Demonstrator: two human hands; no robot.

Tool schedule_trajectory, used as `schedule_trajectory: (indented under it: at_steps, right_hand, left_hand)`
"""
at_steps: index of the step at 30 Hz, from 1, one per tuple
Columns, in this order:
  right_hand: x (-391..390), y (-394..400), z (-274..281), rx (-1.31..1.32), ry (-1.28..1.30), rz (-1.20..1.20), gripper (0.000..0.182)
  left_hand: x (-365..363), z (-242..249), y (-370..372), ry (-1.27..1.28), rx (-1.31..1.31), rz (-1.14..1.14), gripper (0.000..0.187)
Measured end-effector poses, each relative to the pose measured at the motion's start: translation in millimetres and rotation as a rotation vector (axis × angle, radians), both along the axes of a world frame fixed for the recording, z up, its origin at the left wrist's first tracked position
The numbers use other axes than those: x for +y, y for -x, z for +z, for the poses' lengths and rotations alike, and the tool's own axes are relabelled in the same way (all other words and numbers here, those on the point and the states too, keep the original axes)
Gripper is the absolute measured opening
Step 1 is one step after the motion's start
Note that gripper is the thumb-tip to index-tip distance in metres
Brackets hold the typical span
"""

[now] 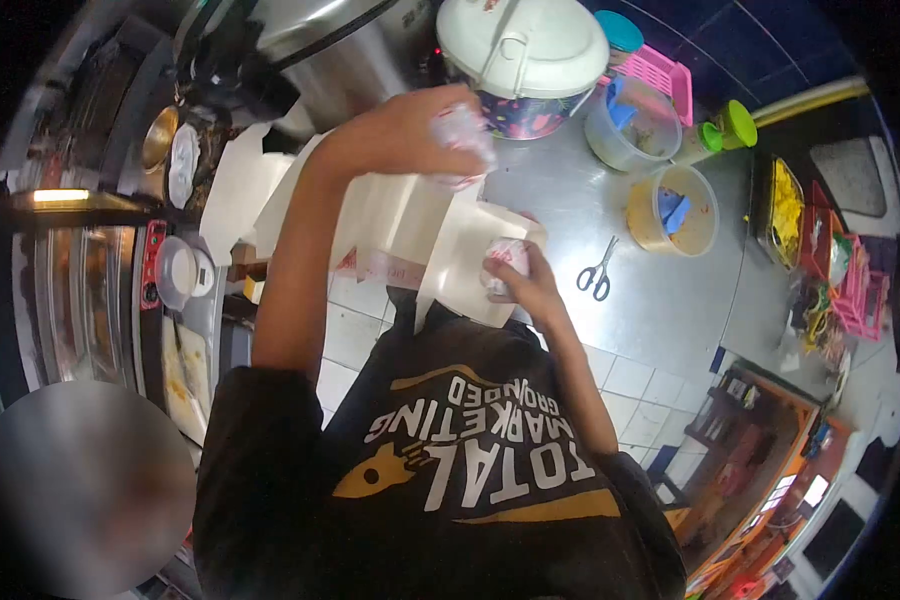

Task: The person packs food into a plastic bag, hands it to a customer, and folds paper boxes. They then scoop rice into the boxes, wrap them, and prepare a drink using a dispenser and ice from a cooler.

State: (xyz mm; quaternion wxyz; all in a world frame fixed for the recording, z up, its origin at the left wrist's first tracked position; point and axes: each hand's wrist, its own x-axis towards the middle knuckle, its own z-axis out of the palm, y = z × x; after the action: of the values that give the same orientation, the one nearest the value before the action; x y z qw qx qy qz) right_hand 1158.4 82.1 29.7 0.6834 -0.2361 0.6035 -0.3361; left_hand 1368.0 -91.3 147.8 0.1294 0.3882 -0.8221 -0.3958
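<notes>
Head view puts the main risk at the open white box, whose near end seems to reach past the edge of the steel counter toward the dark shirt; pressure on that unsupported part, or a bump from the body, could tip it or make it slide. The right hand grips a red-and-white wrapped bundle inside this box, its fingers curled around the side, so a hard push down could bend the thin card walls. The left hand is closed on a second wrapped bundle, raised above the far side of the boxes; a loose grip there could let the paper slip or come open, and a low swing of the forearm could catch the neighbouring open boxes (they look light enough to shift easily). The left arm reaches well forward, with the wrist bent inward and the back of the hand upward, near the lidded pot. The right arm is drawn closer, elbow bent beside the torso and forearm angled inward, leaving the scissors on the counter well apart from its fingers.
</notes>
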Motion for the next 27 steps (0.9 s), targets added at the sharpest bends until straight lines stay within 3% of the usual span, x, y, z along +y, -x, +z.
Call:
schedule_trajectory:
  at_steps: [1, 4, 6, 7, 10, 11, 12, 13, 14, 15, 17, 18, 20, 21, 22, 23, 24, 26, 27]
  right_hand:
    - [2, -6, -18, 0.093, 0.015, 0.072, 0.057]
    - [1, -16, -52, 0.819, 0.404, 0.363, 0.068]
    - [-4, -19, -71, 1.125, 0.533, 0.406, 0.068]
    - [-5, -16, -91, 1.183, 0.560, 0.405, 0.068]
    - [-29, 27, -163, 1.306, 0.566, 0.541, 0.058]
    - [-20, -12, -102, 1.363, 0.392, 0.558, 0.050]
    - [-21, -19, -96, 1.451, 0.417, 0.576, 0.050]
    - [-20, -20, -92, 1.468, 0.515, 0.585, 0.054]
    - [-19, -22, -85, 1.482, 0.409, 0.699, 0.057]
    - [-20, -13, -87, 1.447, 0.448, 0.710, 0.054]
    - [-1, -1, -76, 1.540, 0.760, 0.680, 0.047]
    - [7, -6, -57, 1.657, 1.056, 0.621, 0.041]
    - [48, -78, 37, 1.575, 0.680, 0.468, 0.030]
    - [71, -88, 48, 1.569, 0.750, 0.526, 0.028]
    - [92, -105, 53, 1.554, 0.824, 0.581, 0.026]
    - [117, -143, 52, 1.273, 0.947, 0.596, 0.026]
    - [137, -174, 35, 1.068, 0.962, 0.671, 0.025]
    - [175, -232, -27, 0.736, 0.836, 0.861, 0.022]
    - [185, -272, -86, 0.588, 0.858, 1.010, 0.019]
  left_hand:
    - [19, 0, -16, 0.004, -0.097, 0.095, 0.061]
    - [50, -34, -35, 0.034, -0.418, 0.300, 0.065]
    - [63, -60, -24, -0.038, -0.500, 0.448, 0.066]
    - [73, -72, -19, 0.060, -0.447, 0.531, 0.065]
    - [67, -117, -1, -0.060, -0.573, 0.650, 0.050]
    - [57, -149, 9, -0.146, -0.658, 0.718, 0.045]
    - [51, -173, 13, -0.225, -0.734, 0.771, 0.041]
    - [54, -165, 4, -0.286, -0.702, 0.677, 0.039]
    - [60, -156, 0, -0.346, -0.660, 0.580, 0.038]
    - [59, -190, 9, -0.275, -0.613, 0.658, 0.037]
    - [56, -256, 42, -0.118, -0.538, 0.782, 0.037]
    - [75, -233, 36, -0.090, -0.438, 0.825, 0.041]
    - [138, -172, 5, 0.052, -0.234, 0.847, 0.048]
    - [179, -139, -18, 0.165, -0.138, 0.822, 0.051]
    - [211, -137, -42, 0.431, -0.123, 0.751, 0.054]
    - [251, -135, -76, 0.325, 0.058, 0.697, 0.049]
    - [300, -133, -114, 0.229, 0.246, 0.638, 0.044]
    - [401, -156, -185, -0.033, 0.352, 0.906, 0.042]
    - [447, -192, -207, -0.164, 0.227, 0.974, 0.038]
